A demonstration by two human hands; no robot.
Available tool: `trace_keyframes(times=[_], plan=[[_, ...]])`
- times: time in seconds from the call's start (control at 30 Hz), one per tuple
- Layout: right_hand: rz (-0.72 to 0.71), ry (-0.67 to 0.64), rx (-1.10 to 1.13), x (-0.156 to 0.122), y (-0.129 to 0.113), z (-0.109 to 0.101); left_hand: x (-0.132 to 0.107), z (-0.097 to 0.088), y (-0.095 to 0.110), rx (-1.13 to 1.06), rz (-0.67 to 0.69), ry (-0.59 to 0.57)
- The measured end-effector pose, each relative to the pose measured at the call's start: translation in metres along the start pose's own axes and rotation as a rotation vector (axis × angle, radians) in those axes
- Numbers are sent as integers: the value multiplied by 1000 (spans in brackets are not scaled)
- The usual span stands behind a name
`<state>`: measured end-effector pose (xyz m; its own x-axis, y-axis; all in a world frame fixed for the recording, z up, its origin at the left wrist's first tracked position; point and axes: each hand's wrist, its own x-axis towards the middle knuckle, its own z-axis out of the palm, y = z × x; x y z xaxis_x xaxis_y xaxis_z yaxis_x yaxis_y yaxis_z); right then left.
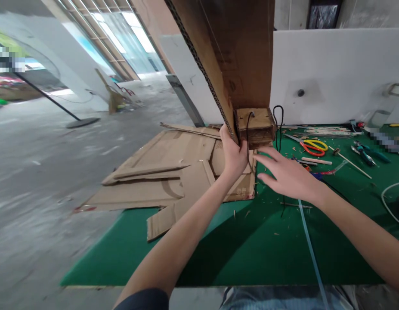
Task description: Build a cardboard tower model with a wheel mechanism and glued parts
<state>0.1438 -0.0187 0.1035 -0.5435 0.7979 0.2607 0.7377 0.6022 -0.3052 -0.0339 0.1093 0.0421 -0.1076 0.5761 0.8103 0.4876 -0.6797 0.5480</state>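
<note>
A tall brown cardboard structure rises in the upper middle, with a small cardboard box at its lower end. My left hand grips the lower edge of the structure's left panel, thumb towards the box. Just below and to the right of the box is my right hand, its fingers spread and holding nothing I can see. A black cord comes out of the box top and hangs down its front, close to my right fingertips. Another loop of black cord stands at the box's right side.
Flattened cardboard sheets lie on the green table and overhang its left side. To the right are scissors, pliers, a glue stick and a wooden skewer. A white wall stands behind.
</note>
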Motion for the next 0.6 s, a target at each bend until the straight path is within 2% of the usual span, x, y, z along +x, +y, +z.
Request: trace_keyframes(times=[0.1, 0.2, 0.33, 0.5, 0.6], plan=[[114, 126, -217, 14, 13, 11, -7, 0, 20, -25, 5, -13], [216, 146, -377, 27, 15, 15, -14, 1, 30, -29, 23, -11], [294, 141, -469, 41, 5, 15, -16, 2, 26, -9, 72, 23], [334, 146, -473, 48, -5, 14, -13, -1, 15, -23, 103, 35], [274, 140, -426, 45, -7, 11, -11, -1, 14, -38, 103, 26]])
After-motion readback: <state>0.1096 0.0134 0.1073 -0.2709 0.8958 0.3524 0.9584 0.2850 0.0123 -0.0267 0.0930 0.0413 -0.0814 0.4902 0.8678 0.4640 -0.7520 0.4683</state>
